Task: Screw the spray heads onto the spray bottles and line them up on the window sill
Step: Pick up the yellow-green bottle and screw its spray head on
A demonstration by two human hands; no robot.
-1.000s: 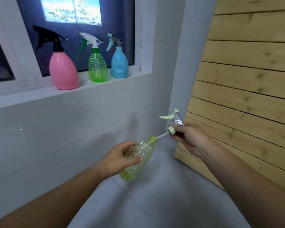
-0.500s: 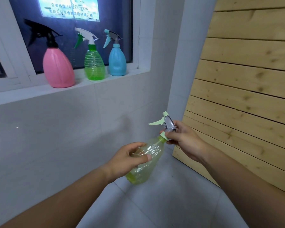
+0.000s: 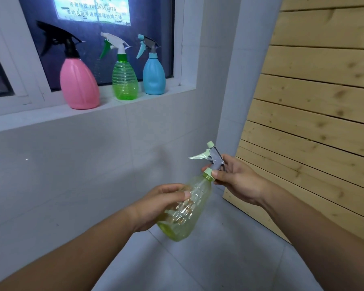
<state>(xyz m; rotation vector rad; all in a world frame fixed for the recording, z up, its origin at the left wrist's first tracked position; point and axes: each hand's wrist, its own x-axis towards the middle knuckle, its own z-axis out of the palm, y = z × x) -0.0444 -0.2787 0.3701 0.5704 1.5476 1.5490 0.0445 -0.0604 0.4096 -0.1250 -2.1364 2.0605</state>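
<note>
We hold the yellow-green bottle [image 3: 184, 208] tilted over the floor, left hand [image 3: 156, 206] wrapped around its body, right hand [image 3: 233, 177] pinching the spray head [image 3: 210, 158] at its neck. Three capped bottles stand on the window sill [image 3: 51, 114].

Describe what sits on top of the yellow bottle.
A pale green spray head sits at the yellow bottle neck, gripped by the right hand. Fingers hide how far it's threaded.

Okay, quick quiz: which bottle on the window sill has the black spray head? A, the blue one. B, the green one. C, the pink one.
C: the pink bottle, leftmost on the window sill, wears the black spray head; the green bottle has a white-and-green head, the blue bottle a grey-and-teal one.
</note>
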